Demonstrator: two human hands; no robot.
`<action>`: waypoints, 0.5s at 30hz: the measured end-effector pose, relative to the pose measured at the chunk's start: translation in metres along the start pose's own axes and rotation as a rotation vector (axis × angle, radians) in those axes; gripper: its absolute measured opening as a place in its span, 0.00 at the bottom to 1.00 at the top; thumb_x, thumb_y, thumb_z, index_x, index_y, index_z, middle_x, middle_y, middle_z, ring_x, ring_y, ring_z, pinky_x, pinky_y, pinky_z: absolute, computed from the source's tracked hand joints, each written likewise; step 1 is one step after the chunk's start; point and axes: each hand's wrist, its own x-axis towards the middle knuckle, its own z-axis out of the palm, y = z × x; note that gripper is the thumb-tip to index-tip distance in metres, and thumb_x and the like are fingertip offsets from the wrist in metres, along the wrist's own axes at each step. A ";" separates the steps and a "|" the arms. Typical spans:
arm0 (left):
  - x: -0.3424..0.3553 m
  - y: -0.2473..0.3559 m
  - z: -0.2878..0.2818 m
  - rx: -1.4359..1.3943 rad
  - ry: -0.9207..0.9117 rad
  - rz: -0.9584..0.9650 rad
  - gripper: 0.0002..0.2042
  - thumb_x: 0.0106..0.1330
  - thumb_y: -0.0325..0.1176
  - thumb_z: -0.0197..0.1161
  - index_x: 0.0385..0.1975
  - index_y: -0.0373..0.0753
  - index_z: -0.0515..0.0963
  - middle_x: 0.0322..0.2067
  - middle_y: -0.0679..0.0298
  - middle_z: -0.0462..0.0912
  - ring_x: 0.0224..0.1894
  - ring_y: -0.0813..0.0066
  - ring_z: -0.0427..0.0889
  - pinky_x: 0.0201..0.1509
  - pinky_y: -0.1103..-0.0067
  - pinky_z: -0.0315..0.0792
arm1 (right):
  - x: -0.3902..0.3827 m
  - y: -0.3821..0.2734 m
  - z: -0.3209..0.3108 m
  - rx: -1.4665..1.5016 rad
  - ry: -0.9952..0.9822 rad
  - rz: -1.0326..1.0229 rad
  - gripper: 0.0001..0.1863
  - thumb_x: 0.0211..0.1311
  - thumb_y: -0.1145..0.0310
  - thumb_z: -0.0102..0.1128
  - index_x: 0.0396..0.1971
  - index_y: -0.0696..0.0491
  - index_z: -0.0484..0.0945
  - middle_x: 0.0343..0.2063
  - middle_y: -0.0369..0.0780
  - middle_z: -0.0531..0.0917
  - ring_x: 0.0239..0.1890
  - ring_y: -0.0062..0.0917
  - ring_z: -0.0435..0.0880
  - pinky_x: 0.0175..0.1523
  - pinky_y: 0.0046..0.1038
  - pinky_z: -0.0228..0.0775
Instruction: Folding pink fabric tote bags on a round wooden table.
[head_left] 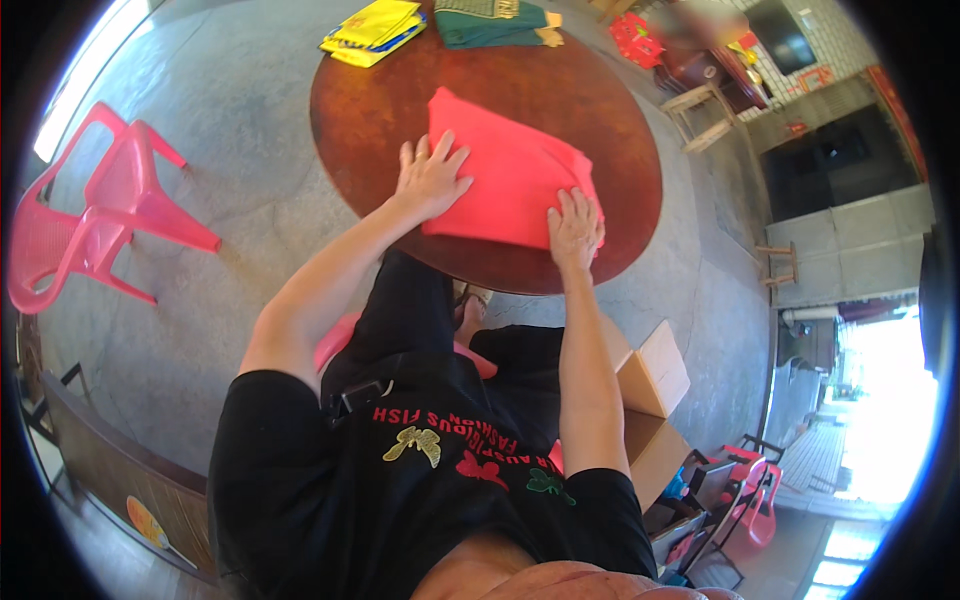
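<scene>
A folded coral-red cloth [508, 165], perhaps a garment, lies on the round dark-wood table [365, 120] in front of me. My left hand [430, 180] rests on its left edge with the fingers spread, a ring on one of them. On the near right edge of the cloth lies my right hand [575, 228], its fingers stretched out over the fabric. Neither hand lifts the cloth. A few creases and layered folds show along its right side.
Folded yellow pieces [375, 30] and a folded green garment [492, 22] lie at the table's far edge. A pink plastic chair [130, 190] stands left. An open cardboard box [655, 375] is beside my right arm. A wooden stool [700, 115] stands beyond the table.
</scene>
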 end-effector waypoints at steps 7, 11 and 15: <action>-0.044 0.010 -0.041 0.175 -0.165 0.167 0.29 0.66 0.52 0.57 0.64 0.45 0.68 0.66 0.53 0.63 0.72 0.46 0.53 0.73 0.45 0.45 | -0.031 0.002 -0.037 0.094 -0.147 -0.090 0.27 0.62 0.51 0.58 0.60 0.43 0.73 0.64 0.38 0.70 0.70 0.38 0.61 0.69 0.57 0.50; -0.011 0.025 -0.026 0.096 -0.015 0.225 0.29 0.68 0.52 0.56 0.66 0.47 0.67 0.69 0.53 0.60 0.74 0.48 0.51 0.74 0.48 0.45 | -0.008 -0.017 -0.049 0.185 -0.234 -0.075 0.30 0.65 0.46 0.55 0.63 0.43 0.71 0.67 0.39 0.65 0.72 0.38 0.57 0.70 0.58 0.47; 0.030 0.030 -0.007 0.105 -0.005 0.185 0.30 0.68 0.54 0.55 0.67 0.48 0.65 0.70 0.53 0.59 0.74 0.49 0.50 0.74 0.49 0.45 | 0.028 -0.054 -0.036 0.246 -0.279 -0.148 0.34 0.66 0.41 0.51 0.68 0.42 0.65 0.71 0.39 0.60 0.74 0.37 0.53 0.71 0.59 0.44</action>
